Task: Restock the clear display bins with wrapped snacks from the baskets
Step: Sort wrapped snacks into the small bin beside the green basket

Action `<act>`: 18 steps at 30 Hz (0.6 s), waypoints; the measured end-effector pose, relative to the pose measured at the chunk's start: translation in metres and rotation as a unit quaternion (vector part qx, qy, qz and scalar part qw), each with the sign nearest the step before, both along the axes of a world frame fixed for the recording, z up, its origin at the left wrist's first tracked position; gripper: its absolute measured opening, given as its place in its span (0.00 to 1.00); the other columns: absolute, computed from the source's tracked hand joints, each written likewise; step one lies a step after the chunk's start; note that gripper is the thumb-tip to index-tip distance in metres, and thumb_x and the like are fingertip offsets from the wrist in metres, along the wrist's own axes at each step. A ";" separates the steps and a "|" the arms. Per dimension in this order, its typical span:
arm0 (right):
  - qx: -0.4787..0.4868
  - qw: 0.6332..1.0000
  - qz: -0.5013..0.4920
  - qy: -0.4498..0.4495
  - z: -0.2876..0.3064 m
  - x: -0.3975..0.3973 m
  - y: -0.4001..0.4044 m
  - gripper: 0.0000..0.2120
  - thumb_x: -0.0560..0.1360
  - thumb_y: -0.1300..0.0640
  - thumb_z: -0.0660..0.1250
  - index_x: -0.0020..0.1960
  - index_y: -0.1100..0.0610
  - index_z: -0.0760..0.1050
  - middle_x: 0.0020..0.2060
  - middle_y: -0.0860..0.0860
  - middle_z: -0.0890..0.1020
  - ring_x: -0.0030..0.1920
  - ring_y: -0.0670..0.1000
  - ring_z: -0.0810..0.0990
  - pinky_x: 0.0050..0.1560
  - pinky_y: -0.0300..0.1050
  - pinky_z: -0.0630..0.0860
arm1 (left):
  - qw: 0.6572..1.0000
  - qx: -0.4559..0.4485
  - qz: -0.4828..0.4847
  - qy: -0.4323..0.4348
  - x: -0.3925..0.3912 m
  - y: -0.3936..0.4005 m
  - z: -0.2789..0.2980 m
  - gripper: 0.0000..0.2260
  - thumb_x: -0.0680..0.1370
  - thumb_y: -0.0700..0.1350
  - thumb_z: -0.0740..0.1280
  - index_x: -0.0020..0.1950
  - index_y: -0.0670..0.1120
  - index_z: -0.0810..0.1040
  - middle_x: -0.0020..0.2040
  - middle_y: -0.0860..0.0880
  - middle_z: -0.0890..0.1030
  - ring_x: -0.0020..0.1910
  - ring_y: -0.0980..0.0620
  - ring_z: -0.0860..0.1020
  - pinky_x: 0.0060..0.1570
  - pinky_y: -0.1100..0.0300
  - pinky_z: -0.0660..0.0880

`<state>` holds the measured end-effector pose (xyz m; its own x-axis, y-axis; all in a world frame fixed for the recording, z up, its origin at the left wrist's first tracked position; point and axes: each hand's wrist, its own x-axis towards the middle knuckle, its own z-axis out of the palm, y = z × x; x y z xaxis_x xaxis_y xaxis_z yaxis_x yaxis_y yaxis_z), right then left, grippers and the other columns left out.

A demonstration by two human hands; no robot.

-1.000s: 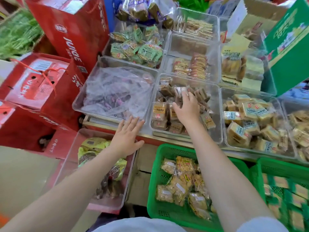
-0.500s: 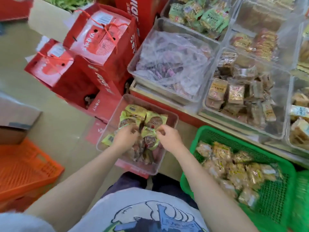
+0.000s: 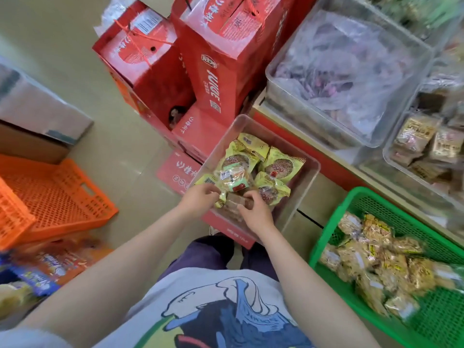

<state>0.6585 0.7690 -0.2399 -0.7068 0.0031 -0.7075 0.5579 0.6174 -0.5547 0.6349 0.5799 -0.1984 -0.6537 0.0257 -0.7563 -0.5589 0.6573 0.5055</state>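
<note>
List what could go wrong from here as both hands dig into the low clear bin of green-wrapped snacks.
1. The clear bin seems to rest on stacked red cartons, not the shelf; pulling could tip it.
2. The left hand and right hand grip several wrapped snacks at once; loose ones may slip to the floor.
3. The orange crate and green basket crowd the feet: a likely trip hazard.
</note>
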 end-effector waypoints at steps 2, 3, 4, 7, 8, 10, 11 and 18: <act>-0.035 0.998 -0.058 0.013 0.016 -0.005 0.012 0.13 0.80 0.52 0.68 0.63 0.47 0.73 0.56 0.43 0.75 0.55 0.48 0.77 0.54 0.45 0.73 | 1.000 0.009 0.004 0.014 -0.006 0.001 0.007 0.11 0.80 0.44 0.60 0.58 0.53 0.79 0.57 0.50 0.81 0.52 0.52 0.81 0.53 0.54 0.78; -0.055 0.994 -0.092 0.024 0.026 -0.008 0.018 0.11 0.79 0.52 0.68 0.61 0.45 0.74 0.58 0.43 0.75 0.59 0.48 0.77 0.58 0.47 0.75 | 1.000 0.016 0.004 0.022 -0.009 0.004 0.011 0.10 0.80 0.46 0.61 0.58 0.54 0.79 0.58 0.51 0.80 0.52 0.51 0.81 0.52 0.54 0.78; -0.072 0.989 -0.125 0.033 0.036 -0.011 0.025 0.10 0.79 0.52 0.69 0.58 0.42 0.75 0.60 0.43 0.76 0.61 0.49 0.77 0.61 0.49 0.76 | 0.999 0.031 0.007 0.028 -0.013 0.007 0.018 0.10 0.80 0.47 0.63 0.59 0.55 0.79 0.59 0.53 0.79 0.52 0.50 0.81 0.52 0.53 0.79; -0.106 0.976 -0.168 0.089 0.073 -0.018 0.049 0.15 0.78 0.51 0.70 0.58 0.33 0.73 0.65 0.44 0.76 0.62 0.46 0.78 0.62 0.51 0.77 | 0.991 0.124 0.042 0.036 -0.030 0.031 0.042 0.14 0.80 0.51 0.65 0.66 0.56 0.75 0.61 0.53 0.79 0.54 0.50 0.81 0.56 0.52 0.79; -0.109 0.974 -0.168 0.111 0.085 -0.021 0.055 0.17 0.77 0.50 0.70 0.60 0.32 0.72 0.66 0.44 0.77 0.63 0.47 0.78 0.62 0.52 0.77 | 0.983 0.165 0.072 0.025 -0.038 0.041 0.052 0.16 0.81 0.53 0.64 0.69 0.54 0.73 0.62 0.52 0.79 0.54 0.51 0.82 0.54 0.55 0.80; -0.103 0.970 -0.157 0.155 0.107 -0.027 0.067 0.20 0.77 0.51 0.71 0.63 0.34 0.72 0.63 0.42 0.78 0.63 0.46 0.78 0.61 0.50 0.76 | 0.963 0.232 0.134 -0.029 -0.053 0.062 0.075 0.19 0.83 0.57 0.61 0.70 0.50 0.71 0.63 0.50 0.78 0.50 0.50 0.83 0.42 0.62 0.82; -0.093 0.969 -0.145 0.175 0.118 -0.030 0.072 0.18 0.77 0.55 0.71 0.62 0.37 0.74 0.61 0.41 0.80 0.61 0.43 0.78 0.60 0.46 0.75 | 0.951 0.259 0.156 -0.062 -0.059 0.072 0.085 0.20 0.83 0.59 0.60 0.69 0.49 0.71 0.60 0.49 0.76 0.48 0.48 0.84 0.40 0.62 0.82; -0.011 0.955 -0.076 0.286 0.147 -0.032 0.108 0.19 0.71 0.57 0.76 0.58 0.46 0.77 0.66 0.45 0.72 0.68 0.41 0.68 0.71 0.43 0.66 | 0.933 0.321 0.153 -0.050 -0.082 0.130 0.107 0.13 0.81 0.44 0.67 0.65 0.41 0.75 0.55 0.40 0.83 0.48 0.45 0.86 0.48 0.53 0.83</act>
<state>0.6267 0.8774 -0.0932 -0.9705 0.1255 -0.2059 0.2410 0.5374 -0.8082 0.5532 0.7095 -0.0916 -0.6313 0.3181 -0.7073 -0.7365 0.0399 0.6753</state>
